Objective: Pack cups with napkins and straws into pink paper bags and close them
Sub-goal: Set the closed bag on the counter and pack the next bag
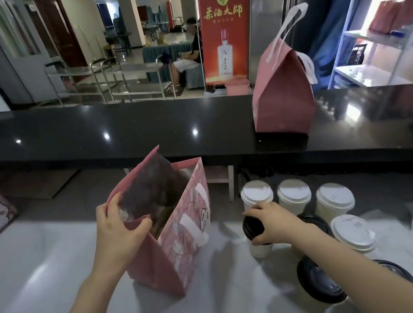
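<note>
Hands apart: left hand [120,235] pinches upright bag's [185,231] rim, right hand [269,223] grips left-tilted cup [259,250].

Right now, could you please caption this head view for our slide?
Left hand holds the open pink bag while right hand grips a black-lidded cup.
</note>
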`<state>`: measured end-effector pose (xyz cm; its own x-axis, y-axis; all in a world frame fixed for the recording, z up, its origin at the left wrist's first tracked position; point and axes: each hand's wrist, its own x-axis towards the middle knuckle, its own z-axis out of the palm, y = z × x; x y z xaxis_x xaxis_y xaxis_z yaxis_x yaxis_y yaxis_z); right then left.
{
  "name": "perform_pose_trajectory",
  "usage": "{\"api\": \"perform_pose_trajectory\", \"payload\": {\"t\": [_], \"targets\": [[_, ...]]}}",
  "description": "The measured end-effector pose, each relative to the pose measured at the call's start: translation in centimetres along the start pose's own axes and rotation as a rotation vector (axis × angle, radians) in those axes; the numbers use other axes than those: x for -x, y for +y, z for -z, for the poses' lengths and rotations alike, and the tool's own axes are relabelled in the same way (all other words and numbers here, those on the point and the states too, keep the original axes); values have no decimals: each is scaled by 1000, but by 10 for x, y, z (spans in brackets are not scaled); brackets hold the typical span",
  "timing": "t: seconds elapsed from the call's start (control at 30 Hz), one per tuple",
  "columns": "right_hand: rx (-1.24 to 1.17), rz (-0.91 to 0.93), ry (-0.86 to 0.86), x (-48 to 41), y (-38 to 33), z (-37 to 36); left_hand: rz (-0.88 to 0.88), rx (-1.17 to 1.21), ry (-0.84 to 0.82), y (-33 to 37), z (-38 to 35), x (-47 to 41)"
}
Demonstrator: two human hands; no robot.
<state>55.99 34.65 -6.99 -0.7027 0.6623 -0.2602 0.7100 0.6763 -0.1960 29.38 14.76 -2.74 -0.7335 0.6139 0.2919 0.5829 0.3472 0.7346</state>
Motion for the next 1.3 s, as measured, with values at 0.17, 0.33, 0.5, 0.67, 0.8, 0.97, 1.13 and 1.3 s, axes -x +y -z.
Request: {"api": "perform_pose_trajectory", "payload": {"t": [0.17, 0.33, 0.5, 0.67, 0.8, 0.97, 1.13, 1.3], "targets": [[-24, 32, 40, 10, -2, -2, 5, 10, -79, -5, 15, -10], [-119, 125, 312, 31, -25, 39, -76, -85, -227, -11, 41, -22], [-174, 288, 567, 61, -57, 94, -157, -155, -359, -21, 60, -25], [-238, 435, 607, 67, -103, 123, -240, -181, -407, -31, 71, -25], [-189, 528, 480, 52, -150, 100, -302, -177, -431, -37, 73, -22], [-158, 541, 345, 16, -198, 63, -342, -107, -448, -39, 82, -18], [-60, 514, 235, -28, -227, 41, -328, -40, -481, -44, 87, -14], [0, 510, 220, -60, -247, 21, -320, 12, -496, -50, 95, -21]]}}
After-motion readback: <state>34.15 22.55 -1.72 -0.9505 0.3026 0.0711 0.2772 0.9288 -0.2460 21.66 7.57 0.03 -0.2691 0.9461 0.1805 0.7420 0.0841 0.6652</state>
